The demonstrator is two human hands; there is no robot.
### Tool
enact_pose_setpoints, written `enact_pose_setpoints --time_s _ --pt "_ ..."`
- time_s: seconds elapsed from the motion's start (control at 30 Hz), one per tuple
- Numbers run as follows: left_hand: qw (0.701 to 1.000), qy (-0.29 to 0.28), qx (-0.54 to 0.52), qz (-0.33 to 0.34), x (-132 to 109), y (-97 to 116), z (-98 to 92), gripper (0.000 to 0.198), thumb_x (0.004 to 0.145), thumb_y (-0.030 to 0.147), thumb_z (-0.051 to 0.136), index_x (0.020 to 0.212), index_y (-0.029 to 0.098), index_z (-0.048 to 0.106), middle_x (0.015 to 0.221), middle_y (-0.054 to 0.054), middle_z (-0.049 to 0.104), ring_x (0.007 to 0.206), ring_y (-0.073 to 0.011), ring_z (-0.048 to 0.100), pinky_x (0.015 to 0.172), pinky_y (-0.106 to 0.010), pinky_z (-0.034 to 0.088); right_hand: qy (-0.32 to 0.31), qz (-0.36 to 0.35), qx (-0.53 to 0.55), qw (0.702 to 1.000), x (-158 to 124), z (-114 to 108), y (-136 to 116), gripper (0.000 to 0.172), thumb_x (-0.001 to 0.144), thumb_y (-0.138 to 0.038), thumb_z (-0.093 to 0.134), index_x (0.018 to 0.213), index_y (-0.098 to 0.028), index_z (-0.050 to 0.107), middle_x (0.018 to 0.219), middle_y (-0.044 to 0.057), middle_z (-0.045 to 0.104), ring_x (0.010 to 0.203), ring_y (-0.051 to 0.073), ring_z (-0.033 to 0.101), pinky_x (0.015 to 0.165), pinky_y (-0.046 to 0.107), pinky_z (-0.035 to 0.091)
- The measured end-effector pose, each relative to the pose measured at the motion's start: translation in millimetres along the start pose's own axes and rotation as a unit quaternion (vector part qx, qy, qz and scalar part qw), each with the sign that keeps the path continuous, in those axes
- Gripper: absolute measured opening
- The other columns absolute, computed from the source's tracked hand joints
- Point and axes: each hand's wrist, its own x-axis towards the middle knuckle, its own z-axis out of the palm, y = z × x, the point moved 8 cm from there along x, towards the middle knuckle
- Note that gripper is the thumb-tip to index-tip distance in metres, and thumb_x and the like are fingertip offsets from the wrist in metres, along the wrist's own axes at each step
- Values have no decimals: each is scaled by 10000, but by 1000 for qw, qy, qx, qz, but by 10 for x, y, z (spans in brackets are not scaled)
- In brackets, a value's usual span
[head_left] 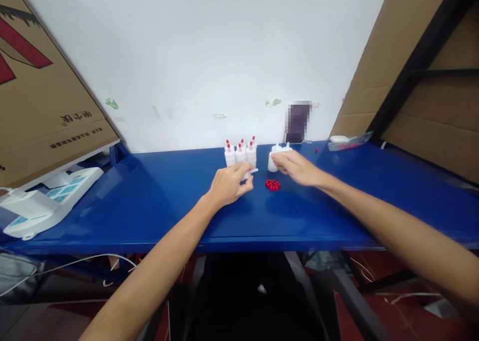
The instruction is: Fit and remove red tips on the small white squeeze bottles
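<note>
My left hand (230, 184) is closed around a small white squeeze bottle (246, 175), mostly hidden by the fingers. The bottle is tilted, its bare nozzle pointing right. Behind it stand several white bottles with red tips (241, 154), grouped upright. My right hand (297, 167) has its fingers pinched together in front of a few white bottles without red tips (273, 162). Whatever those fingers hold, if anything, is hidden. Between the hands, nearer to me, several small red caps (273, 185) lie in a pile on the blue table (168, 196).
A white power strip (71, 191) with a plug lies at the left. A dark, pixelated phone-like object (298, 124) leans on the white wall. One red cap (317, 150) and a clear plastic bag (352, 141) lie at the back right. Cardboard (56, 82) flanks the table.
</note>
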Motion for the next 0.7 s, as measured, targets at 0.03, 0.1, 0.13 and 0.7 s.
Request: enact_pose_setpoints --time_s 0.03,0.1,0.13,0.7 --pt "1000 6 -10 -11 -2 -26 -15 274 936 293 511 1150 203 656 1018 -62 740 852 -193 688 723 -276 488 -5 -3 -36 999 -6 -45 27 503 1051 -579 305 678 -245 347 643 -23 407 618 150 395 646 325 346" --pt "999 13 -34 -28 -2 -61 -23 269 939 311 520 1148 203 651 1030 -63 742 871 -201 690 760 -291 503 -37 2 -112 993 -21 -89 93 431 1056 -521 321 744 -237 410 724 3 511 691 176 479 701 340 365" --pt "998 14 -47 -32 -1 -67 -18 267 939 321 523 1144 204 649 1032 -62 743 874 -203 688 770 -296 506 -56 17 -143 988 -31 -99 145 386 1053 -502 333 792 -237 432 757 11 544 713 186 507 711 344 370" --pt "993 -26 -104 -46 16 -93 66 255 940 375 512 1086 206 636 949 -39 737 783 -189 644 737 -303 468 -205 100 -164 960 -82 -20 570 305 899 -384 600 1086 -171 710 876 68 717 723 200 617 673 331 455"
